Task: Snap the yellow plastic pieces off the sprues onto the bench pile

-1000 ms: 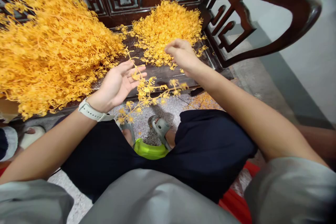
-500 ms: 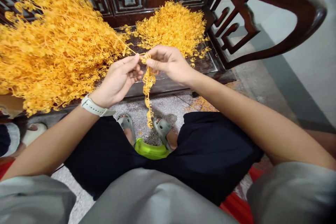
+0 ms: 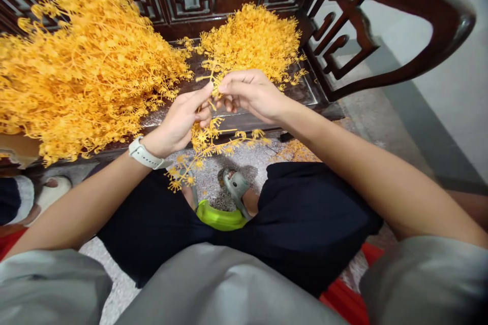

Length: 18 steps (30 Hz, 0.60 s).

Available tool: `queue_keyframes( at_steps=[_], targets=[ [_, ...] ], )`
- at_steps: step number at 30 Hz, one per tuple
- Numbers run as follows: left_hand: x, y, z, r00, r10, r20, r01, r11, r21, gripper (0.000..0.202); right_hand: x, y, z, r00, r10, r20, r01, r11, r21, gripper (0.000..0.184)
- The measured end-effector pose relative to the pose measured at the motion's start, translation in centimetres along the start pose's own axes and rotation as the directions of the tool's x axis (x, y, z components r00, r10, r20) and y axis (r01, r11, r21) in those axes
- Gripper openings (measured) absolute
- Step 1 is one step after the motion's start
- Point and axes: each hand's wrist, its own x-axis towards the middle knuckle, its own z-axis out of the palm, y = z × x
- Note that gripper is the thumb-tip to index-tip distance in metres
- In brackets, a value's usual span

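Note:
A branched orange-yellow plastic flower sprig hangs below my hands, its tips spreading left and right above the floor. My left hand, with a pale watch strap on the wrist, is closed around its stem, thumb and index finger pinching near the top. Close beside it, my right hand pinches small orange-yellow flower pieces at the sprig's upper end. The fingers partly hide the exact join. Beyond the hands lie a big heap of long sprigs on the left and a smaller heap of short flower pieces on the right.
Both heaps rest on a dark carved wooden bench with a curved armrest at right. A bright green plastic object lies between my sandalled feet. Orange bits are scattered on the floor. Another person's shoe shows at left.
The single strand that hung straight down is replaced in view by a wider, branched sprig. The long stem reaching toward the left heap no longer shows. Both hands stay close together, my left slightly farther right.

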Motion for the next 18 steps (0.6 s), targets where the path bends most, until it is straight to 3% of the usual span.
queue_keyframes(
  at_steps=[5, 9, 12, 15, 18],
  targets=[
    [0.0, 0.0, 0.5, 0.989, 0.114, -0.097, -0.107, 0.991, 0.074, 0.050, 0.2, 0.0, -0.4, 0.986, -0.163, -0.025, 0.152, 0.954, -0.257, 0.027],
    [0.5, 0.3, 0.5, 0.973, 0.111, -0.205, -0.097, 0.992, 0.080, 0.051, 0.1, -1.1, 0.4, 0.948, -0.305, 0.088, 0.308, 0.815, -0.491, 0.029],
    [0.8, 0.6, 0.3, 0.976, 0.091, -0.197, -0.079, 0.995, 0.068, 0.051, -0.1, -2.2, 1.1, 0.925, -0.324, 0.200, 0.379, 0.742, -0.553, 0.028],
    [0.7, 0.6, 0.2, 0.984, 0.096, -0.148, -0.084, 0.993, 0.086, 0.050, -0.5, -3.0, 1.0, 0.912, -0.296, 0.282, 0.404, 0.767, -0.499, 0.027],
    [0.6, 0.2, 0.3, 0.977, 0.180, -0.111, -0.159, 0.971, 0.176, 0.053, -0.6, -3.0, 0.5, 0.939, -0.270, 0.215, 0.338, 0.847, -0.410, 0.026]
  ],
)
